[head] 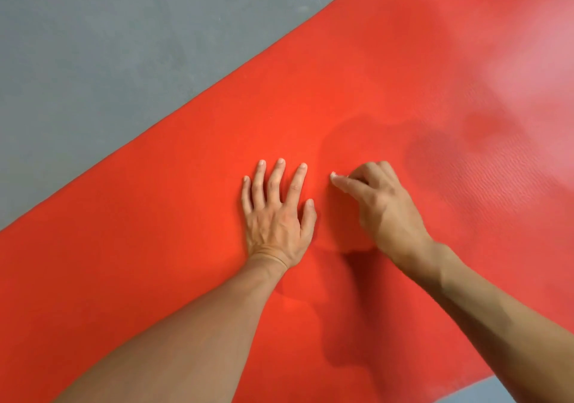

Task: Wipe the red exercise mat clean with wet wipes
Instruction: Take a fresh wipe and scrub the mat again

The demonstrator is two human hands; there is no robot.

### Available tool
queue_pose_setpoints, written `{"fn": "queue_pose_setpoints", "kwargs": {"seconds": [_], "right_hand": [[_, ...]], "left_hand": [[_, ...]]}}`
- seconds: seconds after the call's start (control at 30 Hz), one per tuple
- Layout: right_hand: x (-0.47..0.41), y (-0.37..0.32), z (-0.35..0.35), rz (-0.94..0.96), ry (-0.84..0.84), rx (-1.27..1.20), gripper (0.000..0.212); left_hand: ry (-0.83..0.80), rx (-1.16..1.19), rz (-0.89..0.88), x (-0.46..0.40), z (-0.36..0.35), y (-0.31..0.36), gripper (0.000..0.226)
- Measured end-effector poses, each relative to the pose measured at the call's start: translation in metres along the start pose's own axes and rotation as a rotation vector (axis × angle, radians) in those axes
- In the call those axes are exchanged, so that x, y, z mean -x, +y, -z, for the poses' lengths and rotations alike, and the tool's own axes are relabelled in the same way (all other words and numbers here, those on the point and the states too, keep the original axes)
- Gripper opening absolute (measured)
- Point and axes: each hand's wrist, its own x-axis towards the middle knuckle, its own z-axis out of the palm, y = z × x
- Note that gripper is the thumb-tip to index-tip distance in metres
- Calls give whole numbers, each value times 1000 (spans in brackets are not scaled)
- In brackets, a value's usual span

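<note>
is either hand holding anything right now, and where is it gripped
The left hand lies flat on the red mat, holding nothing. The right hand has its fingers curled under; a wipe may be beneath them, but none shows, so it cannot be told.

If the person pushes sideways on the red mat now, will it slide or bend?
The red mat probably bends rather than stays stiff: it looks thin and lies flat on the grey floor. Its ribbed surface likely grips. The left hand, pressed flat, should limit sliding.
</note>
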Motion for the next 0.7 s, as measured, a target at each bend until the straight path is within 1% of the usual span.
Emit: {"fn": "queue_pose_setpoints", "kwargs": {"seconds": [0.07, 0.1, 0.13, 0.17, 0.2, 0.23, 0.27, 0.3, 0.33, 0.37, 0.4, 0.47, 0.5, 0.53, 0.57, 0.63, 0.67, 0.7], "right_hand": [[-15, 28, 12, -255, 214, 60, 42], [-15, 27, 13, -361, 286, 54, 41], [-10, 16, 7, -406, 313, 48, 39], [1, -1, -3, -372, 284, 36, 36], [17, -21, -14, -276, 210, 10, 34], [32, -38, -19, -140, 127, -4, 37], [41, -43, -17, -16, 38, -1, 41], [41, -36, -12, 63, -26, 19, 43], [33, -20, -6, 77, -34, 42, 42], [21, -3, 0, 19, 20, 81, 40], [9, 15, 6, -92, 110, 113, 43], [-9, 33, 12, -375, 269, 121, 59], [-9, 24, 7, -456, 305, 106, 60], [-2, 7, 0, -449, 292, 89, 57], [10, -11, -8, -376, 231, 74, 53], [42, -36, -13, -79, 59, 45, 47], [51, -34, -8, 52, -13, 49, 44], [49, -22, 0, 138, -41, 70, 42]], "left_hand": [[3, 1, 5, 0, 1, 1, 61], [4, -1, 4, 0, 1, 1, 61], [5, -2, 3, 0, 0, 0, 61], [7, -2, -1, 0, 0, -1, 61], [11, -4, -6, 0, 0, -2, 61], [12, -7, -9, 1, -1, -3, 62], [13, -10, -9, 1, -1, -3, 62], [13, -12, -9, 1, 0, -3, 62], [13, -12, -9, 2, 0, -2, 61], [17, -12, -9, 1, 0, -2, 61], [19, -13, -8, 0, 0, -2, 61], [18, -8, -8, 0, 0, -2, 61], [19, -6, -8, 0, 0, -2, 61], [20, -8, -8, 1, 0, -2, 61], [21, -11, -8, 0, 0, -2, 61], [22, -14, -9, 0, -1, -1, 61], [25, -14, -7, 0, -1, -1, 61], [28, -13, -6, 0, -1, -1, 61]]}}
